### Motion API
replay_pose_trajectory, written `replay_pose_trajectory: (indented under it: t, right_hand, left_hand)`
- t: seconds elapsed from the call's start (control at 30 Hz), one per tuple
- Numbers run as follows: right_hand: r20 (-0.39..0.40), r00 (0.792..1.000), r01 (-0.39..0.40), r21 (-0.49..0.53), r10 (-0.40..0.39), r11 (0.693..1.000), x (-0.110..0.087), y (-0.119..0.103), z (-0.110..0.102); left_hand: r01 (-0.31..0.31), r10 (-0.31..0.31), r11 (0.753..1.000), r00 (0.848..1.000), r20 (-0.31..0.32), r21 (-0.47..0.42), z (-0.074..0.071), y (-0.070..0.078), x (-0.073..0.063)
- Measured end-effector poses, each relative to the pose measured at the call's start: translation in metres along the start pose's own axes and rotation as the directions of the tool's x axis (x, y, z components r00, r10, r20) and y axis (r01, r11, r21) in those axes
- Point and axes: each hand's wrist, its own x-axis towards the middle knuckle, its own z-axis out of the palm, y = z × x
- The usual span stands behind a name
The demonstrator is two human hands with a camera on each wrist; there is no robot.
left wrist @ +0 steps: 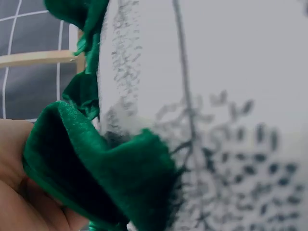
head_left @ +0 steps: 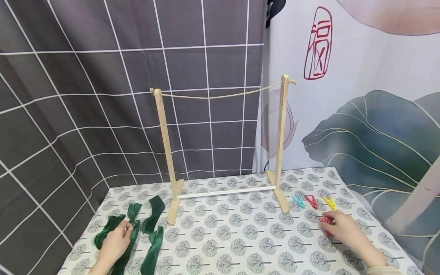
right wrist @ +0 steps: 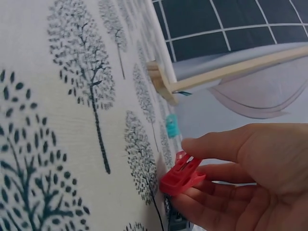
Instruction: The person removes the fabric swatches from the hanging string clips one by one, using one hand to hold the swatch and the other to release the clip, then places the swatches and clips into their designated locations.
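Note:
On the right, my right hand (head_left: 343, 227) pinches a red clothespin (right wrist: 182, 175) between thumb and fingers, close above the table. Just beyond it lie a yellow clothespin (head_left: 330, 203), another red one (head_left: 311, 202) and a light-blue one (head_left: 298, 201). My left hand (head_left: 116, 238) is low among dark green velvet strips with knotted or gathered parts, its fingers curled. A green velvet piece (left wrist: 115, 168) covers its fingertips in the left wrist view, so whether they grip the cloth cannot be told. Two more green strips (head_left: 152, 214) (head_left: 151, 252) lie right of that hand.
A wooden stand (head_left: 166, 141) rises at the back of the table, a thin rope (head_left: 213, 97) strung between its posts and a white rod (head_left: 227, 191) joining their feet. Tree-print cloth (head_left: 223, 229) covers the table. A dark grid curtain (head_left: 103, 76) hangs behind.

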Motion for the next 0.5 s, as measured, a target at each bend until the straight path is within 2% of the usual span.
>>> replay_pose_trajectory:
  t: [0.23, 0.5]
  right_hand:
    - [0.032, 0.999, -0.011, -0.057, 0.013, 0.998, 0.004, -0.004, 0.003]
    - [0.043, 0.999, 0.004, -0.104, 0.000, 0.995, 0.006, -0.006, 0.008]
  left_hand:
    - [-0.016, 0.016, 1.000, 1.000, 0.026, 0.009, 0.012, -0.002, -0.002]
    - [-0.010, 0.010, 1.000, 0.999, 0.030, 0.012, 0.015, 0.000, -0.004]
